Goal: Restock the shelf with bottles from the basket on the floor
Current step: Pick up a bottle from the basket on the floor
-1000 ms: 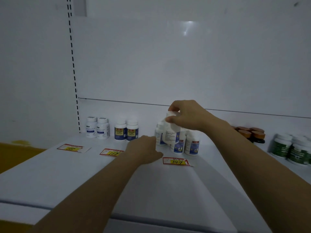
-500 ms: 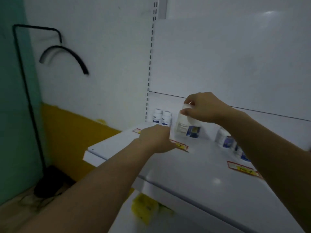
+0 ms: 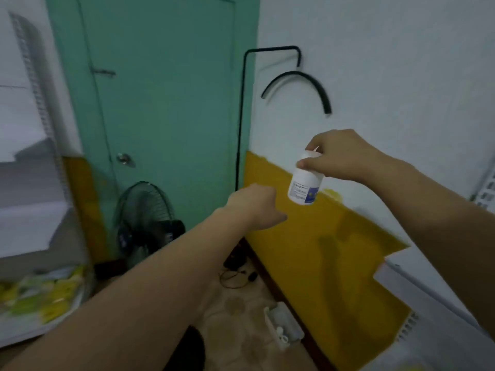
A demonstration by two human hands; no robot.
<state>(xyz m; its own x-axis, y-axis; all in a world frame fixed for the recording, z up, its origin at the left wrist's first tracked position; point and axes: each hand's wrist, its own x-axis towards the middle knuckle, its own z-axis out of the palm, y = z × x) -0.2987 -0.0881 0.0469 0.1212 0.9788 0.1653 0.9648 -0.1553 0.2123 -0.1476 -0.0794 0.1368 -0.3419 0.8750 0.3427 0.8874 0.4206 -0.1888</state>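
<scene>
Dim room, motion-blurred, tan floor [image 3: 241, 311] below both outstretched arms. Left hand [image 3: 254, 207] is seen from its back with the fingers tucked under and out of sight, so can't tell if it's spread or holding anything. Just right of it and a bit higher, the bottle [image 3: 305, 184] is white with a blue-patched label. It hangs in the air, long axis near vertical, cap up, base down and tipped slightly left. Right hand [image 3: 345, 156] pinches it from above, fingers and thumb curled round the cap. Below the hands a small white basket [image 3: 284, 325] lies on the floor by the wall, contents too blurred. White shelf [image 3: 434, 295] corner sits lower right of the right hand. Beyond the left hand are a black fan [image 3: 144, 218] and a teal door [image 3: 160, 103]. Behind the bottle is a white wall [image 3: 388, 62] with a yellow band [image 3: 321, 250].
</scene>
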